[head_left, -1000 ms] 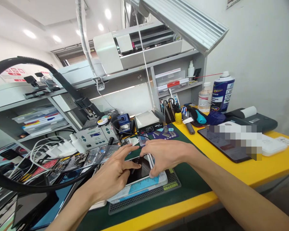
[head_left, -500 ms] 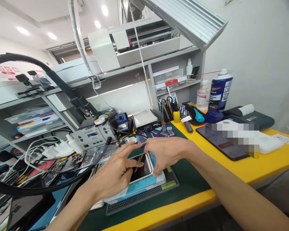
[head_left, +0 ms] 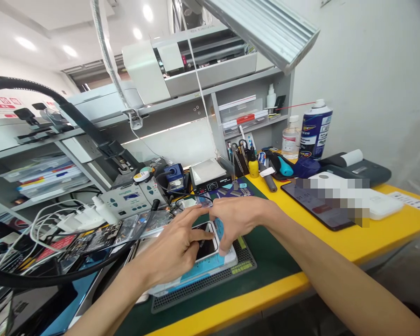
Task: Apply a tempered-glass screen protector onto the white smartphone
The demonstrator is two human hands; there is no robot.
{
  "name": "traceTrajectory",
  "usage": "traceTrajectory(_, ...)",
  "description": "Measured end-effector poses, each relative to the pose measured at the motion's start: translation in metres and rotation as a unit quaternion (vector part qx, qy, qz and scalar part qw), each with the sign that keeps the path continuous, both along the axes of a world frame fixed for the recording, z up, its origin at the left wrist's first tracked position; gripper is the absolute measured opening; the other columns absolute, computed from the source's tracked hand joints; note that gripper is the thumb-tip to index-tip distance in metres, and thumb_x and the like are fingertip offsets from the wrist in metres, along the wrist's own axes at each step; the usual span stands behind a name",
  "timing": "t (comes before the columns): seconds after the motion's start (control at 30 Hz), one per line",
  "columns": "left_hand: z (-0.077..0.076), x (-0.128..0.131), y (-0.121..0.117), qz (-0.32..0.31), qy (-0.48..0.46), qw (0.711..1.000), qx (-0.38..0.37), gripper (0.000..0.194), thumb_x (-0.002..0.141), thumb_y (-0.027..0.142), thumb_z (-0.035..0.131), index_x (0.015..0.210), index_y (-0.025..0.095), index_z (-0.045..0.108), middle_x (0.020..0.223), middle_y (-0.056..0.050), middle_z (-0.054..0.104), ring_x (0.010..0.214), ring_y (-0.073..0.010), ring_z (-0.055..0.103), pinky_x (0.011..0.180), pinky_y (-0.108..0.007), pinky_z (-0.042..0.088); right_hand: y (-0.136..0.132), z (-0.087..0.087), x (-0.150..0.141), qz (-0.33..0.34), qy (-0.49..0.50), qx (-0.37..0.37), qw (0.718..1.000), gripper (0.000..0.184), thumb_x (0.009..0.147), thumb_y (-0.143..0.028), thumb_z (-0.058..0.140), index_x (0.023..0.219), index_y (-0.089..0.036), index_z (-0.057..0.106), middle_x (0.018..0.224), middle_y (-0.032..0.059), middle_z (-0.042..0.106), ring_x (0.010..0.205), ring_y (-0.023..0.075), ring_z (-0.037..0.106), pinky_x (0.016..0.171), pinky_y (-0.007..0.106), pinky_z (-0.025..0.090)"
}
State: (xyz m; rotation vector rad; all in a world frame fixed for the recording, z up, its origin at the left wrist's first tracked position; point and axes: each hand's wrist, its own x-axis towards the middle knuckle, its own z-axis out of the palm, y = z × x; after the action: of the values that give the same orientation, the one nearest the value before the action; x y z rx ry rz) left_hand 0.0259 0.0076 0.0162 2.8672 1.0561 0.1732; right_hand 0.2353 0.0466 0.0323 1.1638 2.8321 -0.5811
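In the head view, a yellow bench point(head_left: 381, 239) with a green mat point(head_left: 276, 263) was backed by grey shelves point(head_left: 287, 88). The white-framed phone point(head_left: 205, 252) was laid on a blue-and-white box point(head_left: 212, 269), its screen touched by the partly spread left hand point(head_left: 173, 245); its right end was flanked by the curved right hand point(head_left: 240, 219), whether gripped could not be told.

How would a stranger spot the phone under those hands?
On the yellow table, find the green mat, then the blue-and-white slab above it. The phone lies on that slab, partly under the left hand. It is white-edged, unlike the black phone farther right.
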Motion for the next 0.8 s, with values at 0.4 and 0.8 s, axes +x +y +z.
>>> traceTrajectory(0.4, 0.009, -0.017, -0.003, 0.053, -0.027, 0.998, -0.007, 0.07, 0.084, 0.002, 0.043, 0.144, 0.037, 0.053, 0.165, -0.001, 0.029, 0.149, -0.0307, 0.032, 0.119, -0.053, 0.032, 0.004, 0.0, 0.004, -0.021, 0.011, -0.035, 0.999, 0.066, 0.05, -0.059, 0.085, 0.096, -0.014, 0.071, 0.085, 0.0063, 0.067, 0.08, 0.0256, 0.062, 0.056, 0.028, 0.037)
traceTrajectory(0.8, -0.013, -0.105, -0.024, 0.209, -0.068, 0.963, -0.158, 0.078, 0.088, 0.05, 0.064, 0.155, 0.034, 0.029, 0.157, -0.008, 0.045, 0.14, -0.033, 0.045, 0.115, -0.047, 0.036, 0.01, 0.002, 0.008, 0.004, 0.004, -0.071, 0.997, 0.096, 0.056, -0.059, 0.084, 0.134, -0.01, 0.056, 0.127, 0.0161, 0.058, 0.106, 0.0325, 0.059, 0.07, 0.03, 0.045)
